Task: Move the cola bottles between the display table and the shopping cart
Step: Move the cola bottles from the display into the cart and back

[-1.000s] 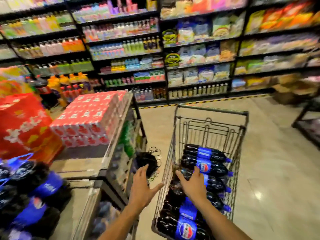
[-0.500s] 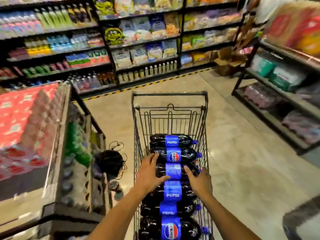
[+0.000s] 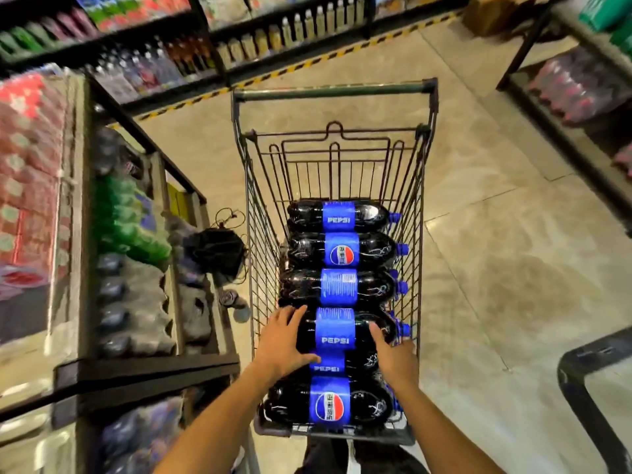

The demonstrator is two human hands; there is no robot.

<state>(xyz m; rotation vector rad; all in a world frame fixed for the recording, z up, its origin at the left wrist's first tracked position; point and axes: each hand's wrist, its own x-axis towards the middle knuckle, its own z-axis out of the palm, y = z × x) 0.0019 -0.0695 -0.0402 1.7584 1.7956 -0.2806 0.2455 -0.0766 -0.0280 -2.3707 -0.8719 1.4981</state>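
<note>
A wire shopping cart (image 3: pixel 335 94) stands in front of me, loaded with several large cola bottles lying crosswise, dark with blue labels and blue caps pointing right. Both hands are on one cola bottle (image 3: pixel 337 331) in the near half of the cart. My left hand (image 3: pixel 285 340) wraps round its base end, with the thumb under the label. My right hand (image 3: pixel 393 355) grips its neck end close to the cap. More bottles lie beyond it (image 3: pixel 340 285) and nearer me (image 3: pixel 330 403).
The wooden display table (image 3: pixel 147 371) runs along the left, with shrink-wrapped drink packs on its lower shelf and red cases on top. A black bag with cords (image 3: pixel 219 251) lies on the floor beside the cart. Stocked shelves line the back and right; another dark frame (image 3: pixel 581 388) stands at the lower right.
My view swung from the display table to straight down over the cart. Both hands went from reaching toward the cart to closing round one bottle, sliding to a bottle nearer me.
</note>
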